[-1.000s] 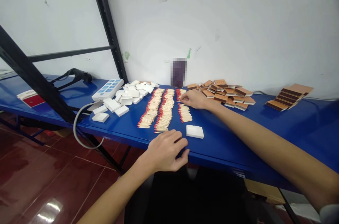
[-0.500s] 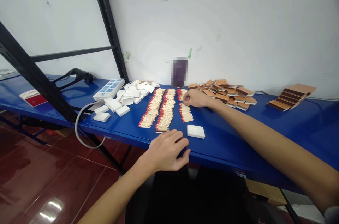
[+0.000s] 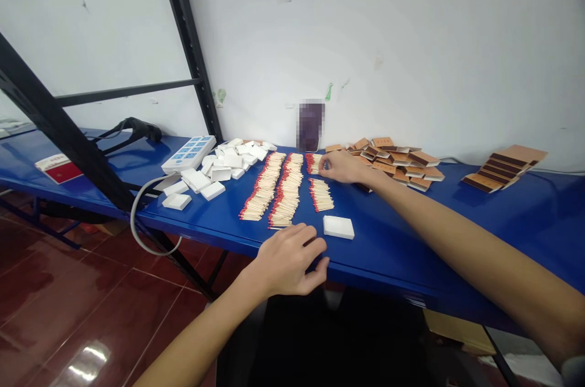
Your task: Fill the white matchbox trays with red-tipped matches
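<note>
Red-tipped wooden matches lie in two long rows, a left row (image 3: 264, 189) and a middle row (image 3: 287, 189). To their right are two short groups, a far group (image 3: 312, 163) and a nearer group (image 3: 321, 195). My right hand (image 3: 340, 166) reaches over the far group, thumb and forefinger closed on the plain ends of its matches; how many they grip is hidden. At the table's front edge rests my left hand (image 3: 290, 259), empty, its fingers bent and the thumb apart. Beyond its fingertips lies a single white matchbox tray (image 3: 338, 227).
White matchbox trays (image 3: 223, 164) are heaped at the left beside a white power strip (image 3: 188, 154). Brown matchbox sleeves (image 3: 395, 161) form a pile behind my right forearm, and a joined row of sleeves (image 3: 505, 167) stands farther right. A black metal post (image 3: 189, 39) rises at the left.
My right hand has shifted slightly away from me and to the right, from the gap between the two short match groups onto the far one. My left hand stays put.
</note>
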Action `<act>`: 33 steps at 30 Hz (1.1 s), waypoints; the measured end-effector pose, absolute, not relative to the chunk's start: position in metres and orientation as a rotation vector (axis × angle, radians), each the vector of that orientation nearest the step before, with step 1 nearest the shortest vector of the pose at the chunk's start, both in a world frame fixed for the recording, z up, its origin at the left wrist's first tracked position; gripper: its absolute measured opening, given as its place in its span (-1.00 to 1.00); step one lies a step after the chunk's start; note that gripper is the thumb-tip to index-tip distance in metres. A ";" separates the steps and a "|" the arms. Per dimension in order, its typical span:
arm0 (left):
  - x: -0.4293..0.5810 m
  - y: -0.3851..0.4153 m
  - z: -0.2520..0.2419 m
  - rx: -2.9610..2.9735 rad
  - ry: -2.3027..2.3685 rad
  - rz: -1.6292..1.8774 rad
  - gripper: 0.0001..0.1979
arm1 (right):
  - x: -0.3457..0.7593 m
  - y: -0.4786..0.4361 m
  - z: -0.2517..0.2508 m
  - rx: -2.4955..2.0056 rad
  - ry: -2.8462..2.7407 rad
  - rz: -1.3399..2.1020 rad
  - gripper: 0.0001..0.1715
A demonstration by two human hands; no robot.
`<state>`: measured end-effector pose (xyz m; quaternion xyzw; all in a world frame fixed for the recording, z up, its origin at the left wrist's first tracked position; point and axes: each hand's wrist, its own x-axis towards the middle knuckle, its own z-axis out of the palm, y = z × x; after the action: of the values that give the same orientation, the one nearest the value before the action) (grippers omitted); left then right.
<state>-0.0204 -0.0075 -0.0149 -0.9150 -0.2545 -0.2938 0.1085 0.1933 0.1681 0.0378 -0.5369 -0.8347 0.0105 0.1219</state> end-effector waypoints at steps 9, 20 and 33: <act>-0.020 -0.007 -0.016 -2.703 -0.751 -0.869 -0.86 | 0.194 0.170 0.033 -1.559 -2.454 0.039 -0.84; -0.020 -0.007 -0.016 -2.689 -0.750 -0.869 -0.86 | 0.194 0.173 0.030 -1.550 -2.465 0.070 -0.84; -0.020 -0.008 -0.015 -2.689 -0.754 -0.855 -0.85 | 0.192 0.170 0.030 -1.502 -2.490 0.101 -0.85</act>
<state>-0.0201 -0.0078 -0.0150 -0.9150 -0.2567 -0.2911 0.1103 0.1923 0.1701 0.0300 -0.5128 -0.8500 0.0345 0.1155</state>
